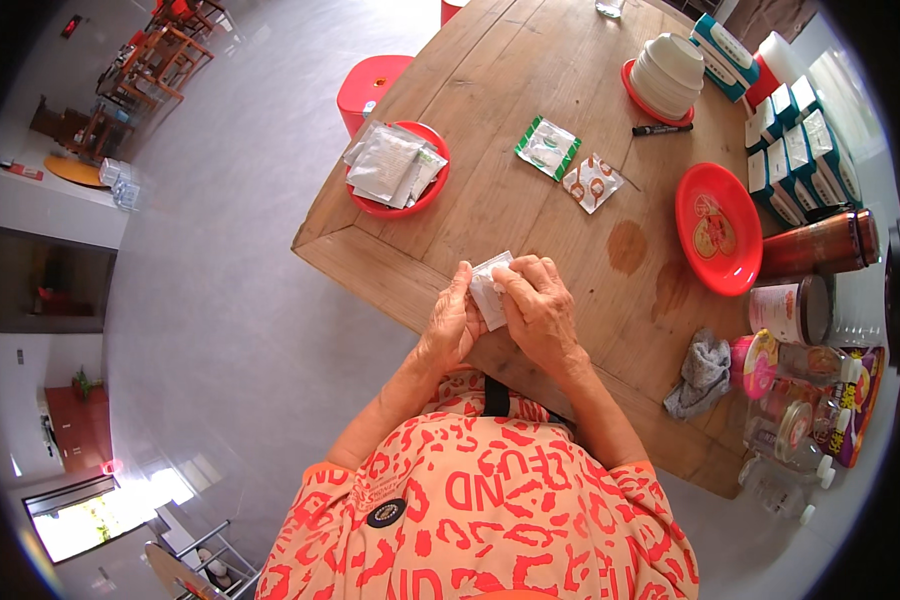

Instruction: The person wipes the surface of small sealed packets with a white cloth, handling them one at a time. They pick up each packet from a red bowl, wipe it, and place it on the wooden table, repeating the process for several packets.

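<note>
At the table's near edge, a small white packet (488, 300) is held between my two hands. My left hand (452, 318) grips its left side, thumb pointing up along it. With bent fingers, my right hand (538, 305) pinches its upper right part. What the packet contains cannot be made out. Ahead and to the left, a red plate (432, 196) bears a pile of similar flat packets (385, 165). Farther ahead lie a green-edged packet (548, 148) and a packet with a brown pattern (592, 183), both flat on the wooden table (490, 130).
Stacked white bowls (667, 75), a black marker (662, 129) and an oval red tray (718, 230) stand at the right. Tissue packs (805, 160), a copper-coloured flask (815, 245), a grey cloth (702, 375) and plastic bottles (785, 485) line that side. Beyond the left edge is a red stool (370, 85).
</note>
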Tool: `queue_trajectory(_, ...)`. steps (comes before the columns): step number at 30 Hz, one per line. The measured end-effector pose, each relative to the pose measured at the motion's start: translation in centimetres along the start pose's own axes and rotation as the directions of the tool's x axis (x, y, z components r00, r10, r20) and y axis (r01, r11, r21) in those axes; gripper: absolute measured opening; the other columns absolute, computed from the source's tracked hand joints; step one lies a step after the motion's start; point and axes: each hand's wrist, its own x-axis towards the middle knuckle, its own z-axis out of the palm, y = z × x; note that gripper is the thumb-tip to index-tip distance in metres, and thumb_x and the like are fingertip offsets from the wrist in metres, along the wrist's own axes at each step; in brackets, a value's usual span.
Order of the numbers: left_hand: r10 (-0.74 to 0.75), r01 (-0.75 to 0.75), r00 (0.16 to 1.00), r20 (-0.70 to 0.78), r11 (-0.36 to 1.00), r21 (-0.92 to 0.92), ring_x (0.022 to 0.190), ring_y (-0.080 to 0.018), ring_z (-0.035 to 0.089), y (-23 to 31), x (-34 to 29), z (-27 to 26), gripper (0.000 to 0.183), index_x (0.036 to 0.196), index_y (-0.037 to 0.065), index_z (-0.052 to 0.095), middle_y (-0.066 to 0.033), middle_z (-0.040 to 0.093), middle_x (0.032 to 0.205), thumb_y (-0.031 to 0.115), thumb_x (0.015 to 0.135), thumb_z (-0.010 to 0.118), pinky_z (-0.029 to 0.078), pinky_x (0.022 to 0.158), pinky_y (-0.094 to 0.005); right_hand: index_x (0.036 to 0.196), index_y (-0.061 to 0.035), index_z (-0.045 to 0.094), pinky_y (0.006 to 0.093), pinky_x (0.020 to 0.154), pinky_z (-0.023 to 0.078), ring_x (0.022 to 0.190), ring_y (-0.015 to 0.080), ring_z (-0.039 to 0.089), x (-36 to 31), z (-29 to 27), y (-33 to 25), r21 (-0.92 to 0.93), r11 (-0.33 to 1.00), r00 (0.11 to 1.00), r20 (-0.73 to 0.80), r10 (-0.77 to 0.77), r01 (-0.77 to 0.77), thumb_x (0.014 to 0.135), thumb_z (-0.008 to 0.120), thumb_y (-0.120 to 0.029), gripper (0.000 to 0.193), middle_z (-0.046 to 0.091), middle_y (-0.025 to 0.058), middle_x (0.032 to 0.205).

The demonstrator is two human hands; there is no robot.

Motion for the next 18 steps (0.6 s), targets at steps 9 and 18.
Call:
queue_trajectory(9,0.019,-0.016,0.999,-0.04,0.996,0.087,0.108,-0.0184,0.06,-0.2,-0.2,0.1,0.039,0.128,0.004,0.049,-0.0086,0.058,0.12,0.034,0.105,0.039,0.052,0.094,-0.0381,0.101,-0.007,0.068,0.0382,0.074,0.051,0.089,0.0269,0.058,-0.2,2.0,1.0,-0.137,0.989,0.997,-0.047,0.054,-0.06,0.075,0.063,-0.003,0.027,0.061,0.0071,0.098)
queue_trajectory(18,0.041,-0.04,0.999,-0.03,0.998,0.042,0.111,-0.0217,0.061,-0.3,-0.2,0.2,0.039,0.127,0.002,0.048,-0.0121,0.059,0.122,0.033,0.105,0.037,0.052,0.096,-0.0411,0.095,-0.0106,0.068,0.039,0.072,0.049,0.089,0.0253,0.058,-1.4,-1.1,3.0,-0.274,0.961,0.987,0.135,0.086,-0.046,0.079,0.061,-0.01,0.017,0.059,0.0047,0.093)
